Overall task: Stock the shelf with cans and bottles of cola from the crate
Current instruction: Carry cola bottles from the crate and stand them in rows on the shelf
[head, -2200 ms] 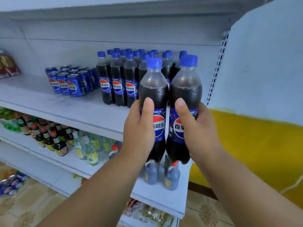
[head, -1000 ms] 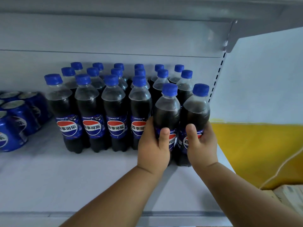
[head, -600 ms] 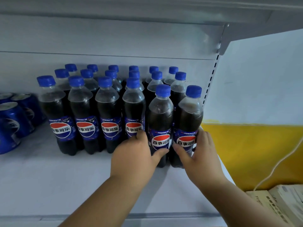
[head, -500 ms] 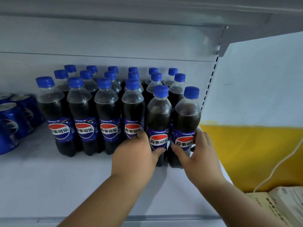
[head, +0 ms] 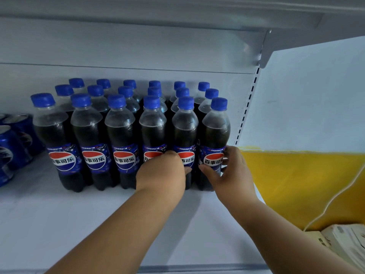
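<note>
Two cola bottles at the right end of the front row, fifth bottle (head: pixel 185 139) & end bottle (head: pixel 216 139), stand upright on the shelf (head: pixel 79 224), flush w/ four other front bottles (head: pixel 92 147); more rows packed behind. Cans (head: pixel 11 151) sit at the far left of the same shelf.

Risk, as I judge it: bottles are tall, packed tight; a shove while squaring labels could tip the end bottle off the open right side, nothing but the slotted upright (head: pixel 246 107) there. A knock backward could domino the rear rows.

Left hand (head: pixel 163 171) is curled round the fifth bottle's label zone, thumb on its front, back of the hand covering part of the fourth bottle's label. Right hand (head: pixel 227 171) wraps the end bottle low down, thumb in front, fingers round its right side. Both clamped, not spread. Hands close together, not touching.

Beyond: yellow wall band (head: pixel 296 184), white cable (head: pixel 335 194), paper stack (head: pixel 345 244) lower right.
</note>
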